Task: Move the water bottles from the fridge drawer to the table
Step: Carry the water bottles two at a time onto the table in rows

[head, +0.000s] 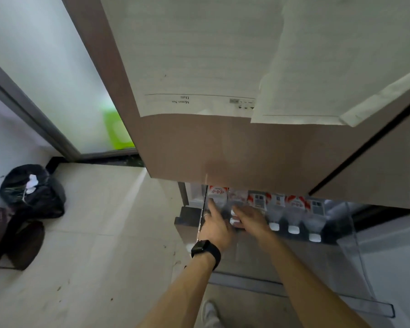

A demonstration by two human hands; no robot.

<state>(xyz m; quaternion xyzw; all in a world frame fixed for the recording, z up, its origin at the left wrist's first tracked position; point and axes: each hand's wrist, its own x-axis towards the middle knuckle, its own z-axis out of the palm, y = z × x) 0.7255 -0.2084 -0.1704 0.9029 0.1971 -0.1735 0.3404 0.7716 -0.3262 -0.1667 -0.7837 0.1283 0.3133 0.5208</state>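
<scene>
The left hand (pixel 217 229) wears a black wristwatch (pixel 200 247), thin ring (pixel 206 215); forearms (pixel 301 280) bare.

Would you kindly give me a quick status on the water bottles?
Left hand open, touching leftmost bottle. Right hand blurred, grip unclear. Bottles sit in drawer. Fridge door overhangs them.

I come at the open drawer (pixel 355 233) through a low slot, because the brown fridge door (pixel 223 150) overhangs it and leaves only the gap under its lower edge. A row of water bottles (pixel 294 207) stands across most of that gap. My left hand (pixel 217 227) and right hand (pixel 249 220) crowd its left end. The drawer's clear wall closes the right side. To the left the floor (pixel 104 233) lies open, with a black bag (pixel 33 192) well apart by the wall.
</scene>
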